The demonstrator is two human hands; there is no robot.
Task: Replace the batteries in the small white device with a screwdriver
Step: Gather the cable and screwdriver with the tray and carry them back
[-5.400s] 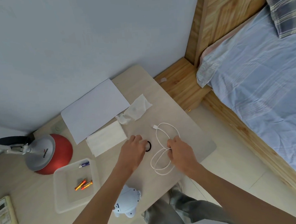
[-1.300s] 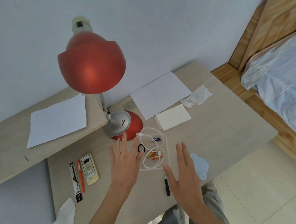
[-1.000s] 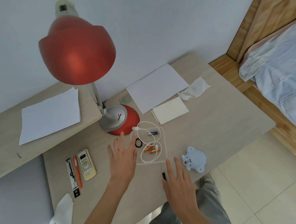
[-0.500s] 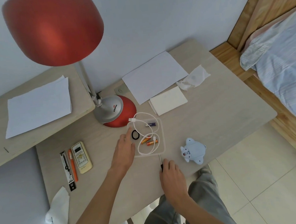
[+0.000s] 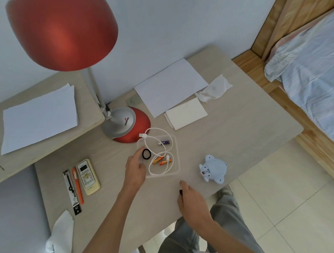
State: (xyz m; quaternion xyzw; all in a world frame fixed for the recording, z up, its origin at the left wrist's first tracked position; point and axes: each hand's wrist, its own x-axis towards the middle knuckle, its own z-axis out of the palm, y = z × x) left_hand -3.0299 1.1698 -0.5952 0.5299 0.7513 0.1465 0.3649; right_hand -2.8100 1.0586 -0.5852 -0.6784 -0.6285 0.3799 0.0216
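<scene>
The small white, animal-shaped device point(image 5: 213, 168) lies near the desk's front edge at the right. My right hand point(image 5: 190, 201) curls over the black-handled screwdriver point(image 5: 179, 186), whose thin tip sticks out past the fingers. Left of the device stands a clear tray point(image 5: 174, 145) holding two orange batteries point(image 5: 161, 161), a purple battery point(image 5: 164, 142), a coiled white cable point(image 5: 157, 146) and a black ring point(image 5: 146, 154). My left hand point(image 5: 135, 169) rests at the tray's left rim, fingers beside the ring.
A red desk lamp point(image 5: 127, 125) stands behind the tray, its shade high in view. White paper sheets point(image 5: 169, 85), a folded tissue point(image 5: 187, 113) and a crumpled tissue point(image 5: 214, 88) lie at the back. A remote point(image 5: 87, 176) and pens point(image 5: 76, 186) lie left. A bed point(image 5: 315, 78) is to the right.
My right hand has come down from open above the desk onto the screwdriver and curled round it. My left hand has moved to the tray's left rim. The view has shifted closer.
</scene>
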